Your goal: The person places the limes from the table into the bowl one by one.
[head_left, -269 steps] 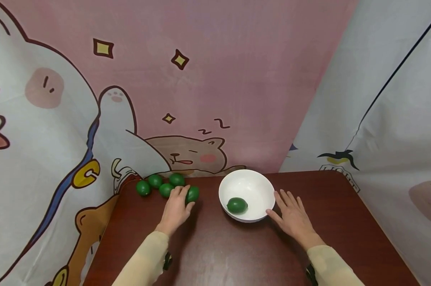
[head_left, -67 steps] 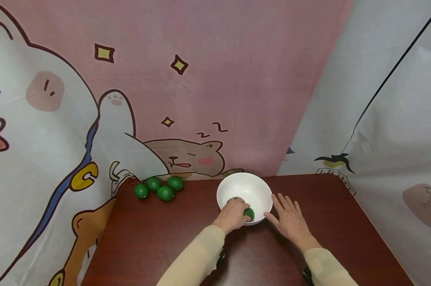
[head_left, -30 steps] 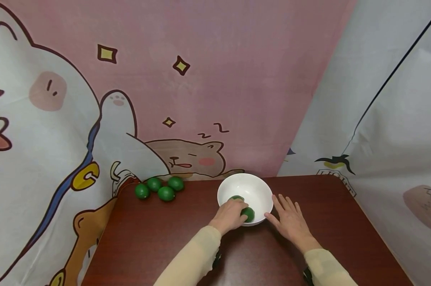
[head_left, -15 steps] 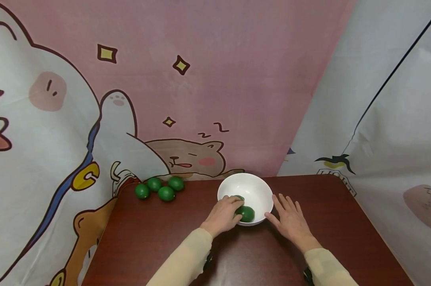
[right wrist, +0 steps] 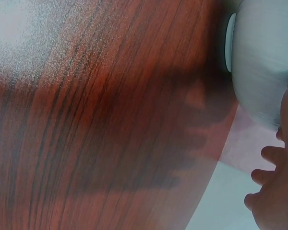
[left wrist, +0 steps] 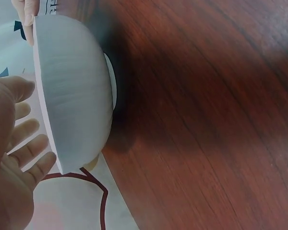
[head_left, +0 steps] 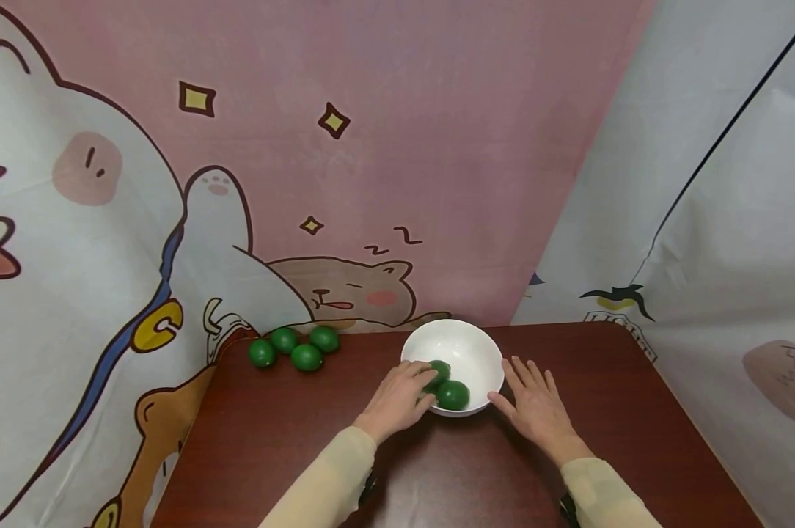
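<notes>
Two green limes, one nearer point(head_left: 453, 395) and one behind it point(head_left: 440, 372), lie in the white bowl point(head_left: 480, 359) at the table's back. Over the bowl's left rim is my left hand point(head_left: 397, 400), its fingers loosely bent and holding nothing; the fingertips partly cover the rear lime. In the left wrist view the fingers point(left wrist: 31, 151) spread beside the rim, and the bowl's wall point(left wrist: 74, 96) hides the limes. My right hand point(head_left: 536, 411) has its fingers extended, thumb and fingertips at the bowl's right rim. The right wrist view shows that hand point(right wrist: 278, 177) beside the bowl point(right wrist: 264, 52).
Several more limes point(head_left: 306, 357) sit grouped at the back left corner of the dark red-brown table point(head_left: 292, 433). A printed cartoon cloth point(head_left: 463, 161) hangs right behind the table's back edge.
A second lime has gone from the back left group into the bowl. Over the last second my left hand has let go of it and drawn back left; my right hand stays put.
</notes>
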